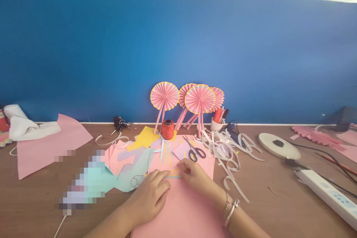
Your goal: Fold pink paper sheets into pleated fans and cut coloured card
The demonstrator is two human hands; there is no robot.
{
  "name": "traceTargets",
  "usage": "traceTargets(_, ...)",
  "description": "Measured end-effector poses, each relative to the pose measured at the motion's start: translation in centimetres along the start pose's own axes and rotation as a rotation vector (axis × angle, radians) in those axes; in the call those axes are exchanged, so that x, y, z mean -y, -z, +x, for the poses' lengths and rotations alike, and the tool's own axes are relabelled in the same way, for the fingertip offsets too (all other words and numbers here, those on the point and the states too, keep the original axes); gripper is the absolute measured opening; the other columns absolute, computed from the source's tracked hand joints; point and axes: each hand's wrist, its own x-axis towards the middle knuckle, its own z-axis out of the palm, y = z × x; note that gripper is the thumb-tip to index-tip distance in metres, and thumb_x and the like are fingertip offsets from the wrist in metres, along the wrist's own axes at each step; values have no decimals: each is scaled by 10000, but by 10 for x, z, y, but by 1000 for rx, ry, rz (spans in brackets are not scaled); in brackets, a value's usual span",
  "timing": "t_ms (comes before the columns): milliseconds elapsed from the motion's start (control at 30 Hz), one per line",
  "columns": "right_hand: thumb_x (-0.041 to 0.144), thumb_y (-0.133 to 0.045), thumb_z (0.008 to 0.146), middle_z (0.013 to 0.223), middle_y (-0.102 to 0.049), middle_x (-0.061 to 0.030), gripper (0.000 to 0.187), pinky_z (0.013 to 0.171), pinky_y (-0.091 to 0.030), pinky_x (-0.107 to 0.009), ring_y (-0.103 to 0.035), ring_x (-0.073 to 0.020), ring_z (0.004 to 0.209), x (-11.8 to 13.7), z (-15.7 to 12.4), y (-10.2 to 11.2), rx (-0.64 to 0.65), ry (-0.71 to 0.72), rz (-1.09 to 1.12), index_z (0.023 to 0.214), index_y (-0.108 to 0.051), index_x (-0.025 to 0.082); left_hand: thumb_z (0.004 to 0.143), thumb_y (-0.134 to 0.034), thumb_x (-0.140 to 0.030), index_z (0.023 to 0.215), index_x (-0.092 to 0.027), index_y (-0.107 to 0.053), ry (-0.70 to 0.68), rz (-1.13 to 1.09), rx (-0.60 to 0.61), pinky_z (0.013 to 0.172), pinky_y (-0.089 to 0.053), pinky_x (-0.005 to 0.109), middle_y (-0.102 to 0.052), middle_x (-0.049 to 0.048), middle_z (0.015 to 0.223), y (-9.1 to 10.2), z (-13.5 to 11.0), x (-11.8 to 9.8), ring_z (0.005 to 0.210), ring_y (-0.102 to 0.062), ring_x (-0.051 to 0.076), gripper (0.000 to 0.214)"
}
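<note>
My left hand [149, 200] and my right hand [193, 178] lie close together on a large pink paper sheet [178, 212]. Between them runs a narrow pale strip of paper [173, 174] with yellow and blue bands. The fingertips of both hands press on it, and my right thumb and forefinger pinch its right end. Its left part is hidden under my left fingers. Two metal bangles circle my right wrist [230, 206]. Black-handled scissors [195, 150] lie just beyond my right hand.
Pink paper fans on sticks [164, 96] lean against a blue wall behind a red thread spool [167, 129]. Yellow, teal and pink paper scraps lie to the left. White paper offcuts [225, 148] are heaped to the right. A white power strip [326, 193] sits at the right.
</note>
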Motion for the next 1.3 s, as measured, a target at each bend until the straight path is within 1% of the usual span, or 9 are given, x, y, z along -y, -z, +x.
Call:
traceTargets(200,106,-465,719,630,-500,47,261,552,-334,-217,-466,-111,592,-4,1,-1,3,-1,22,951,-559,176,813,-399,-51,882,-200,-554,-2,-1,-1,850,-466,396,-532,82,1229,0,0,0,1008,-496,223,227)
traceTargets(433,100,-458,713,635,-496,46,270,547,-324,-223,-459,-112,592,-1,0,-1,-2,-15,-4,951,-561,174,810,-394,-46,885,-198,-548,0,3,14,843,-465,387,-529,76,1232,0,0,-1,995,-496,216,228)
traceTargets(800,95,-449,723,628,-479,47,247,560,-334,-228,-447,-114,597,6,-3,2,8,-18,32,935,-556,166,818,-400,-50,873,-199,-535,7,-4,34,845,-455,386,-522,75,1234,1,-1,-1,991,-492,217,208)
traceTargets(1000,113,-468,728,644,-490,43,244,561,-338,-232,-454,-115,603,-3,0,-1,17,-17,69,948,-556,170,818,-395,-53,884,-202,-535,1,-3,24,844,-454,392,-517,74,1237,-3,-1,2,984,-485,219,214)
traceTargets(1133,146,-500,737,625,-452,58,231,543,-317,-227,-427,-103,569,-10,2,2,37,-25,164,962,-543,178,820,-393,-53,878,-202,-528,11,-10,35,857,-446,390,-516,64,1243,-2,-1,2,993,-484,215,210)
traceTargets(1233,176,-515,751,625,-447,64,236,543,-314,-225,-421,-99,558,-10,2,4,62,-23,253,986,-526,187,814,-398,-51,884,-204,-530,10,-12,33,861,-445,385,-519,62,1239,-2,-1,1,999,-486,213,214)
traceTargets(1300,179,-514,756,624,-444,64,228,540,-311,-224,-417,-97,555,-8,2,4,70,-16,261,984,-526,185,810,-403,-50,888,-204,-532,8,-10,27,857,-449,380,-522,62,1233,-2,-1,1,999,-487,212,216)
